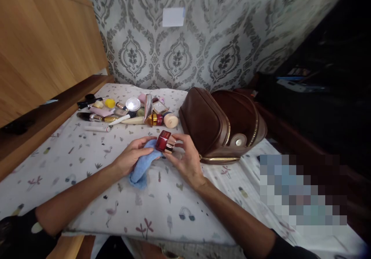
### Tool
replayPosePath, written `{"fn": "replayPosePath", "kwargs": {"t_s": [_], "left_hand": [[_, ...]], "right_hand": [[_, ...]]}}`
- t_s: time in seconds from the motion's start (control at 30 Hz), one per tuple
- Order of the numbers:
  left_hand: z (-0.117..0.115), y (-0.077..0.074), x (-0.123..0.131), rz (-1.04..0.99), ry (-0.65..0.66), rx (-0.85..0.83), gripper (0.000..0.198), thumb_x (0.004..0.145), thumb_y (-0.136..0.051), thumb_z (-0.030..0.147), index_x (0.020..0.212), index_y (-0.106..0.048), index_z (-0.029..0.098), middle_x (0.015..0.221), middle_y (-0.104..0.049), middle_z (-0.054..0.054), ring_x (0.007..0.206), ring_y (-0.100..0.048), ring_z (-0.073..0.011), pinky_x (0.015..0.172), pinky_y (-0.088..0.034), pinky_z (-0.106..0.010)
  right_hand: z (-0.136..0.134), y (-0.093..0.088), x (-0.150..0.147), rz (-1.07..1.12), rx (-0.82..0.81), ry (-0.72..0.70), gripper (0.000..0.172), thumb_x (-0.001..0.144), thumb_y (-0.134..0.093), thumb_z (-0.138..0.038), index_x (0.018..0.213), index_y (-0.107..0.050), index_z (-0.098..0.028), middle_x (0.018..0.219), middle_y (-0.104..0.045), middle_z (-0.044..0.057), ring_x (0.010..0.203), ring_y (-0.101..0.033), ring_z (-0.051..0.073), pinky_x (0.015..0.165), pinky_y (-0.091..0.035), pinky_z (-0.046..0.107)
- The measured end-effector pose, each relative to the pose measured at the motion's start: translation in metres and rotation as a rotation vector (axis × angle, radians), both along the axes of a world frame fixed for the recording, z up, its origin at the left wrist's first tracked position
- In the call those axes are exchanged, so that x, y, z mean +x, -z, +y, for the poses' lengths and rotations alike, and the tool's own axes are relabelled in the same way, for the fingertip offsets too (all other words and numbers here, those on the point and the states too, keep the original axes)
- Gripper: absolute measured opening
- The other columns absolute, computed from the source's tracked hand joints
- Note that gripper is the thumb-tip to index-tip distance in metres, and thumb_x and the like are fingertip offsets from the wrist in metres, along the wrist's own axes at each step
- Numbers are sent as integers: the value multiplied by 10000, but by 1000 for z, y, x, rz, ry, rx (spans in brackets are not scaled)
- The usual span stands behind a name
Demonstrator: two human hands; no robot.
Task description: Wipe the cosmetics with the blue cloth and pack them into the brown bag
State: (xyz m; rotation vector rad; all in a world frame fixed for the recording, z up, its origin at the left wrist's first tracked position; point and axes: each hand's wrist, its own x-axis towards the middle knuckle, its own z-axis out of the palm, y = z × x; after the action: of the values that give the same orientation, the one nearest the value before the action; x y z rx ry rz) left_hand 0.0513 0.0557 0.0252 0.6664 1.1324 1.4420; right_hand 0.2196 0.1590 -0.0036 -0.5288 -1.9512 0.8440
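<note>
Between my hands is a small red cosmetic jar (163, 140) with a shiny rose-gold cap, tilted over the printed cloth. My right hand (187, 160) grips it by the cap end, thumb below and fingers above. A light blue cloth (142, 170) is pinched in my left hand (133, 154) and pressed against the jar's red end, its loose part hanging down. Just beyond lie makeup items: a red and gold jar (156, 120), a round beige-lidded container (171, 120), a white tube (97, 128) and a large brush (87, 116).
A brown leather bag (203, 123) with gold zippers stands right of my hands, its top flap folded back. Wooden furniture (43, 38) borders the left side. The patterned wall (197, 50) rises behind. A pixelated patch covers the lower right. White printed fabric (139, 212) covers the table.
</note>
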Motion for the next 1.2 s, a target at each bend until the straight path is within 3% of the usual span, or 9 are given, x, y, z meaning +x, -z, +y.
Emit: {"fn": "replayPosePath", "kwargs": {"t_s": [0.13, 0.3, 0.5, 0.63, 0.73, 0.87, 1.07, 1.2], "left_hand": [[-1, 2, -1, 97, -12, 23, 561, 713, -794, 226, 1246, -638, 140, 1053, -739, -80, 933, -693, -215, 858, -577, -335], [-3, 4, -2, 252, 5, 61, 609, 726, -782, 277, 1300, -619, 152, 1180, -723, -103, 1058, -670, -256, 911, -528, -336], [-2, 3, -6, 234, 15, 78, 537, 733, -773, 261, 1247, -657, 154, 1222, -714, -108, 1141, -648, -263, 967, -504, -329], [-2, 1, -6, 134, 38, 37, 553, 710, -777, 235, 1243, -657, 157, 1241, -705, -117, 1060, -686, -265, 866, -564, -332], [-2, 0, -4, 142, 22, -1, 552, 698, -786, 244, 1231, -664, 173, 1255, -700, -110, 1001, -701, -252, 799, -591, -314], [-2, -1, -4, 266, 4, -4, 561, 705, -791, 290, 1237, -655, 178, 1201, -721, -94, 991, -700, -248, 789, -588, -297], [-1, -2, -11, 513, -69, -30, 570, 738, -751, 359, 1263, -627, 177, 1072, -738, -48, 905, -698, -219, 763, -557, -278], [-4, -7, -12, 757, -221, 63, 435, 800, -700, 359, 1204, -646, 207, 1190, -704, -72, 1104, -650, -266, 937, -537, -355]], "right_hand": [[1, -1, 2, -71, 145, 57, 419, 812, -752, -282, 1195, -586, -254, 1138, -605, 82, 1058, -617, 260, 903, -567, 429], [-1, -2, 4, -112, 213, 33, 502, 816, -750, -256, 1288, -578, -262, 1185, -573, 93, 1112, -592, 265, 981, -530, 444], [1, 0, 2, -23, -65, -17, 768, 691, -858, -411, 1366, -520, -268, 1222, -537, 102, 1082, -592, 271, 934, -545, 448], [2, 0, 0, 68, -230, -31, 615, 614, -894, -435, 1142, -634, -255, 1275, -522, 104, 1225, -530, 303, 1026, -479, 483], [-1, -4, -1, 68, -300, -81, 556, 613, -889, -427, 1064, -619, -244, 1240, -567, 89, 1240, -535, 295, 1066, -442, 474], [-6, -9, -2, 57, -440, -235, 581, 668, -841, -426, 1119, -534, -226, 1078, -644, 55, 994, -637, 225, 915, -527, 397], [-4, -9, -4, 45, -428, -192, 552, 646, -848, -399, 1071, -547, -219, 995, -664, 23, 940, -645, 205, 845, -533, 343], [-2, -5, -5, -17, -405, -145, 592, 640, -847, -328, 1147, -563, -216, 1009, -692, 24, 901, -666, 199, 826, -536, 344]]}}
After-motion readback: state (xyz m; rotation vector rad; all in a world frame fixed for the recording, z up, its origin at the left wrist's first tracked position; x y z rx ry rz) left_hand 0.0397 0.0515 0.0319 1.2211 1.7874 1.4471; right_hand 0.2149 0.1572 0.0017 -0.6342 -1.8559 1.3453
